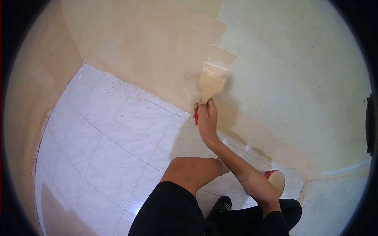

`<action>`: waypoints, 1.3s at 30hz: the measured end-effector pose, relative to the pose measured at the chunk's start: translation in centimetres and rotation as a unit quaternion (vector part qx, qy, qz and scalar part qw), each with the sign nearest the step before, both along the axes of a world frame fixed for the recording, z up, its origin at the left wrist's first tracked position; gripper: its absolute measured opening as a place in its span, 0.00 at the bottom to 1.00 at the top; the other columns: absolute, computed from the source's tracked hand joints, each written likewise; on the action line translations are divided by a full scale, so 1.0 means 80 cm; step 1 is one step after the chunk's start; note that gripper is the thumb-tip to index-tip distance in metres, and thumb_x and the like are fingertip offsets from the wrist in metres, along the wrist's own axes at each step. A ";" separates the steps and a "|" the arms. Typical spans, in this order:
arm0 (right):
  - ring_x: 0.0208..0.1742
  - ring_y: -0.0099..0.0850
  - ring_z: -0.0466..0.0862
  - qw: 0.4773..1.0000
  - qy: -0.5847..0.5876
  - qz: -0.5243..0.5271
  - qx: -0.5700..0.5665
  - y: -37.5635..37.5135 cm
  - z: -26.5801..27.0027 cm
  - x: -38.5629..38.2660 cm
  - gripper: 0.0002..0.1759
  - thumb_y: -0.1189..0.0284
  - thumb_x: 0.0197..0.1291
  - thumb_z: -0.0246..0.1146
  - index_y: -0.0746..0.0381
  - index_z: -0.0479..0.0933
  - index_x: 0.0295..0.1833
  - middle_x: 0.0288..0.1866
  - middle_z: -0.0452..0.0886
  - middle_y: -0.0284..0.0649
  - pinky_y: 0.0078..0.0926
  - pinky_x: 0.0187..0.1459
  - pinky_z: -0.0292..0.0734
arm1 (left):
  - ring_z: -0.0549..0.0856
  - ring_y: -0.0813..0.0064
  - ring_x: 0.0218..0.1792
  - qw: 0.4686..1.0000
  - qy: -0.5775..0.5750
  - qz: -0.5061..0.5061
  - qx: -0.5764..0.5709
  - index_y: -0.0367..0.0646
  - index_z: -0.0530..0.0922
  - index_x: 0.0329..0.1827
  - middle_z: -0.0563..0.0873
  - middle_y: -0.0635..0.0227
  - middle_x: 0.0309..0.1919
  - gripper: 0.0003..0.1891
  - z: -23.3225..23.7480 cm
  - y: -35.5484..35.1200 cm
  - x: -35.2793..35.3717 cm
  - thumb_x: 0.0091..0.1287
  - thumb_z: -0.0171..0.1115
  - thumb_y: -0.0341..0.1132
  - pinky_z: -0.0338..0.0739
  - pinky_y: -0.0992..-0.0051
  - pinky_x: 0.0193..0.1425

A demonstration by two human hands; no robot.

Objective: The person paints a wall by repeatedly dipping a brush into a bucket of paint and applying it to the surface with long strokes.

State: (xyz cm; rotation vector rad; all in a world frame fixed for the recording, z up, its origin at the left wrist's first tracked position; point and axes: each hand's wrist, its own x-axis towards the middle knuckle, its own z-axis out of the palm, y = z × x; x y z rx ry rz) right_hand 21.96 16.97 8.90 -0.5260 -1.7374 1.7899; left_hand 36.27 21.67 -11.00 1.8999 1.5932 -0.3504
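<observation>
My right hand (206,120) is closed around the handle of a wide putty knife (214,80), whose red handle end sticks out below the fingers. Its flared blade, coated in beige, lies against the wall (283,78) with its broad edge pointing up. A fresh-looking beige coat (157,51) covers the wall to the left and ends in a jagged edge just above the blade. To the right the wall is pale green. My left hand is out of view.
A container (277,183) with a red rim and beige contents stands partly behind my right forearm. White marbled tiles (118,137) cover the floor, with beige scraps along the wall's base. My bent knee (193,171) and a dark shoe (222,205) are below.
</observation>
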 end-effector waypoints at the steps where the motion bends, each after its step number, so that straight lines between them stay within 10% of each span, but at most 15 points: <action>1: 0.23 0.20 0.67 1.000 -0.001 0.003 -0.003 0.000 0.005 0.000 0.08 0.74 0.66 0.47 0.63 0.63 0.33 0.22 0.69 0.33 0.21 0.25 0.65 | 0.77 0.58 0.56 1.000 -0.003 0.004 -0.003 0.52 0.76 0.58 0.79 0.63 0.56 0.31 0.001 0.000 -0.001 0.45 0.72 0.34 0.75 0.58 0.52; 7: 0.20 0.20 0.68 0.995 0.097 -0.009 0.003 0.011 0.048 -0.031 0.09 0.73 0.65 0.46 0.63 0.64 0.31 0.21 0.69 0.33 0.20 0.22 0.63 | 0.74 0.59 0.60 1.000 -0.014 0.017 -0.020 0.54 0.73 0.60 0.77 0.63 0.59 0.35 0.011 0.004 0.001 0.43 0.72 0.33 0.73 0.61 0.58; 17: 0.23 0.23 0.70 0.982 -0.098 0.078 -0.142 0.000 -0.049 -0.008 0.07 0.71 0.61 0.48 0.62 0.67 0.34 0.24 0.71 0.35 0.23 0.27 0.68 | 0.75 0.59 0.59 1.000 -0.013 0.005 -0.008 0.53 0.74 0.59 0.77 0.63 0.58 0.33 0.011 -0.002 0.006 0.44 0.72 0.33 0.73 0.60 0.57; 25: 0.20 0.22 0.68 0.997 0.052 0.049 -0.026 -0.006 0.055 -0.023 0.08 0.74 0.63 0.45 0.63 0.66 0.31 0.21 0.70 0.34 0.21 0.23 0.66 | 0.76 0.59 0.58 1.000 -0.027 0.005 -0.004 0.53 0.75 0.58 0.78 0.63 0.57 0.32 0.009 -0.004 0.014 0.44 0.71 0.33 0.74 0.60 0.56; 39: 0.29 0.30 0.73 0.875 -0.172 0.160 -0.422 -0.002 -0.014 0.007 0.03 0.74 0.58 0.47 0.62 0.64 0.36 0.28 0.71 0.39 0.35 0.33 0.73 | 0.77 0.60 0.57 0.996 -0.076 -0.013 0.055 0.52 0.76 0.57 0.79 0.63 0.56 0.30 0.041 0.010 0.045 0.45 0.71 0.34 0.74 0.60 0.54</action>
